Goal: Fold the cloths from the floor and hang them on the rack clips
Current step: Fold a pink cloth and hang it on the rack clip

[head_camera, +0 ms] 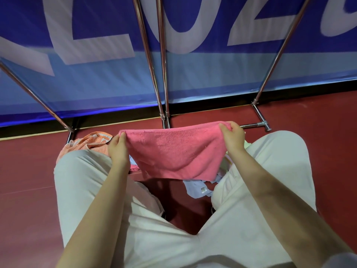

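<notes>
A pink towel (173,151) hangs spread between my two hands, above my knees. My left hand (118,147) pinches its left top corner and my right hand (232,137) pinches its right top corner. The towel's lower edge droops over other cloths on the floor. An orange patterned cloth (90,143) lies on the floor behind my left knee. A pale blue cloth (197,188) lies between my legs, partly hidden under the towel. The rack's metal poles (154,74) rise from the floor just ahead; no clips are in view.
I crouch on a dark red floor (29,171) in white trousers. A blue banner with large white letters (193,35) stands behind the rack. Slanted rack legs (274,60) and a foot bar (258,124) sit at the right; another leg (38,99) slants at the left.
</notes>
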The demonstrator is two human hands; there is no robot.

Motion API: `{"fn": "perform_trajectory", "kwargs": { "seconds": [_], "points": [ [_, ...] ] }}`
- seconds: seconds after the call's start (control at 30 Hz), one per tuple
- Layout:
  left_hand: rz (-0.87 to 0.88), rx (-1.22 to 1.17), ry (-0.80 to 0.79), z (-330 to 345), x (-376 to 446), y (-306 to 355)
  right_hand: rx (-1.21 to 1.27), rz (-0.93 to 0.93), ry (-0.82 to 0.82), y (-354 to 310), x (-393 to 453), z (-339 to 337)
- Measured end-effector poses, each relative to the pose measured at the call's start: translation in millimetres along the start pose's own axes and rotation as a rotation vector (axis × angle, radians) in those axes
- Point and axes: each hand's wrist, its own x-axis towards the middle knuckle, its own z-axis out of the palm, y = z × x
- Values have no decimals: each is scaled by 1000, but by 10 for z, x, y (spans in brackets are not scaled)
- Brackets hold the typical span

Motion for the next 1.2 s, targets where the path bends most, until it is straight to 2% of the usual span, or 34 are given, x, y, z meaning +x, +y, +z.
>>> {"fn": "perform_trajectory", "kwargs": {
  "seconds": [0.13, 0.4, 0.83, 0.9, 1.07, 1.2],
  "points": [
    [-60, -58, -32, 74, -45, 23, -93, 98, 24, 57, 0, 77],
    [-129, -138, -136, 395, -240, 95, -42, 170, -63, -140, -108, 335],
    [-233, -127, -324, 888, -708, 113, 110, 66, -158, -530, -526, 782],
    [-277, -172, -311, 926, -734, 122, 212, 86, -184, -509, -525, 836],
    [-378, -280, -242, 941, -763, 156, 269, 35, -274, -480, -498, 920],
    [-403, -358, -256, 922, -732, 193, 550, 315, -341, -529, -455, 952]
  ]
}}
